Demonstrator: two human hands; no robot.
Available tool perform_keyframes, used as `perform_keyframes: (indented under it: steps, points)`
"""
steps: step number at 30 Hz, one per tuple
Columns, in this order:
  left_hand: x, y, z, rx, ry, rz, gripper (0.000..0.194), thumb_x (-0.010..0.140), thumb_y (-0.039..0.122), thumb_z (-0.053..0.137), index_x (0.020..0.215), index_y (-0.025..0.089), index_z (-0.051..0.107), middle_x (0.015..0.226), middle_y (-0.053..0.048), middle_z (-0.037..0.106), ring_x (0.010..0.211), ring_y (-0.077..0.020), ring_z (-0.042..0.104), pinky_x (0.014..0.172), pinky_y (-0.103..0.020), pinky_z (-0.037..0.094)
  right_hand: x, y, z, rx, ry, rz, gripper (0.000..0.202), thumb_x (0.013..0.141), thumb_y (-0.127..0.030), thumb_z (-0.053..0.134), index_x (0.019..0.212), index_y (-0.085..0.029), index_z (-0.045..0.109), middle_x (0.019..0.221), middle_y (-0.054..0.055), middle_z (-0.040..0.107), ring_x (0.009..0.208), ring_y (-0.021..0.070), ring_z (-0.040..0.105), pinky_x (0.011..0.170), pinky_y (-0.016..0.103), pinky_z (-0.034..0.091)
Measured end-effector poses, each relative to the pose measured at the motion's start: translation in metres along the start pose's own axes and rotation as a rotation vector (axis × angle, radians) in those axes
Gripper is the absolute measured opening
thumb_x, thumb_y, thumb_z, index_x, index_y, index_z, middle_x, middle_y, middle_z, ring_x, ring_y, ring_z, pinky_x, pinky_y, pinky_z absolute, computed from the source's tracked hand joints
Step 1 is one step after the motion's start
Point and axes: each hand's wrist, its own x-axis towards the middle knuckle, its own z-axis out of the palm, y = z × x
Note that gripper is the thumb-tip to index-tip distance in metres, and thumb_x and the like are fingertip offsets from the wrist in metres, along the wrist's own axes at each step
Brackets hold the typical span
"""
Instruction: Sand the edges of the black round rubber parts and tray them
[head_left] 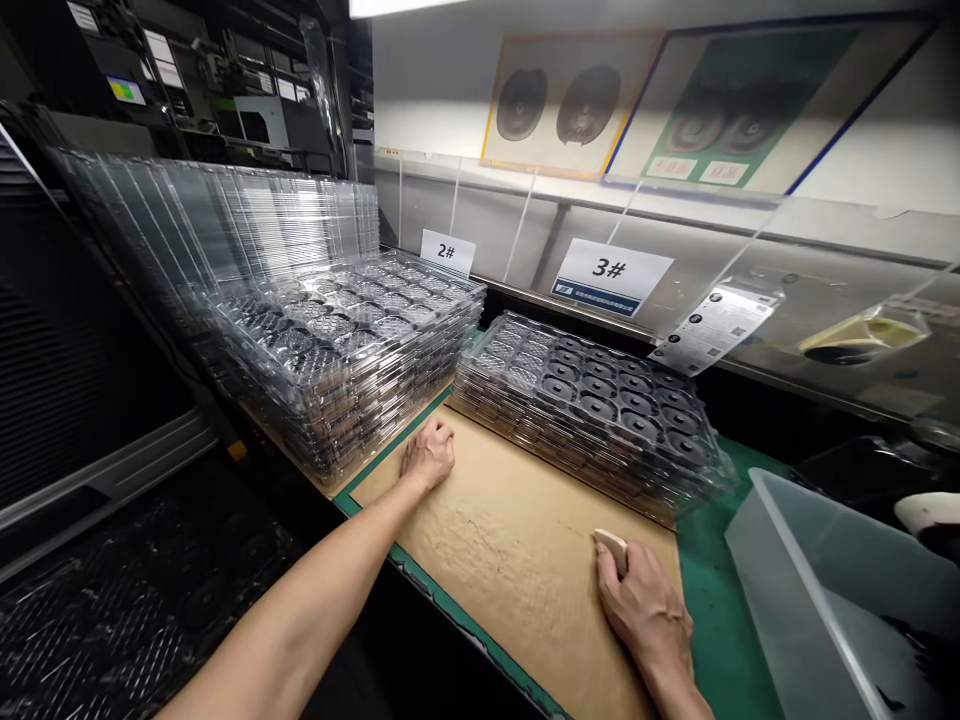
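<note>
A brown cardboard sheet [510, 540] with a wrinkled surface lies on the green tabletop [720, 600]. On its left part rests my left hand [430, 455], its fingers curled in; whatever they hold, if anything, is hidden. At the right side of the sheet, my right hand [646, 608] grips a small pale, flat piece [611, 549] between thumb and fingers. Stacked clear trays [360, 340] stand left of my left hand. Beyond the sheet sits a second stack [592, 400], with round black parts in its top tray.
A translucent bin [810, 600] stands at the right edge. Signs marked 2# [448, 253] and 3# [611, 275] hang behind the stacks. Upright clear trays [247, 215] line the back left. More black parts [150, 600] lie low at the left.
</note>
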Motion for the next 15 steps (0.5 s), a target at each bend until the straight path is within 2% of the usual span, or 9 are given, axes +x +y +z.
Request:
perform_keyframes:
  steps: [15]
  points:
    - [0.0022,-0.0029,0.0060,0.006,0.017,0.001,0.027,0.101,0.037,0.064,0.122,0.020,0.067,0.128,-0.010,0.067,0.109,-0.0235,0.067,0.093,-0.044,0.059,0.0001,-0.0048,-0.0067,0.051,-0.041,0.041,0.021,0.104,-0.036,0.059,0.088,-0.022,0.056,0.095,0.002,0.062,0.078,0.0200,0.059,0.059,0.029,0.033]
